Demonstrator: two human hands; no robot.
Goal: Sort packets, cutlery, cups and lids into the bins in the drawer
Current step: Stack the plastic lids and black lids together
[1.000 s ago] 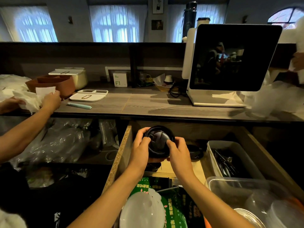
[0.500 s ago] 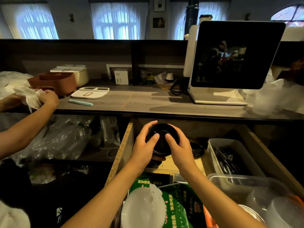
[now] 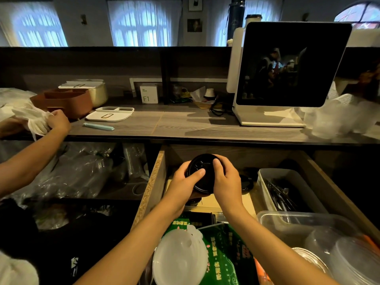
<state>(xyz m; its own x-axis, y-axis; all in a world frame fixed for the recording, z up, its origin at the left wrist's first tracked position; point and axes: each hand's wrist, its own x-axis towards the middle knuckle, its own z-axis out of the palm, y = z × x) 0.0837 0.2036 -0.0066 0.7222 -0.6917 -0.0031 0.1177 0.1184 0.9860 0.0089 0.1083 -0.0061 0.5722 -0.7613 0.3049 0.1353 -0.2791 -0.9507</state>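
Other person's hand (image 3: 59, 122): white crumpled plastic bags (image 3: 30, 118) are gripped at the far left of the grey wooden counter (image 3: 185, 124).
Left hand (image 3: 181, 182): fingers are curled round the left side of the round black plastic lid (image 3: 202, 173), thumb laid on top.
Black lid: held over the far part of the open wooden drawer (image 3: 153, 192), between both hands.
Right hand (image 3: 226, 179): clamped on the lid's right edge.
Clear plastic bin (image 3: 265, 186): dark cutlery (image 3: 281, 194) is kept inside, right of the hands.
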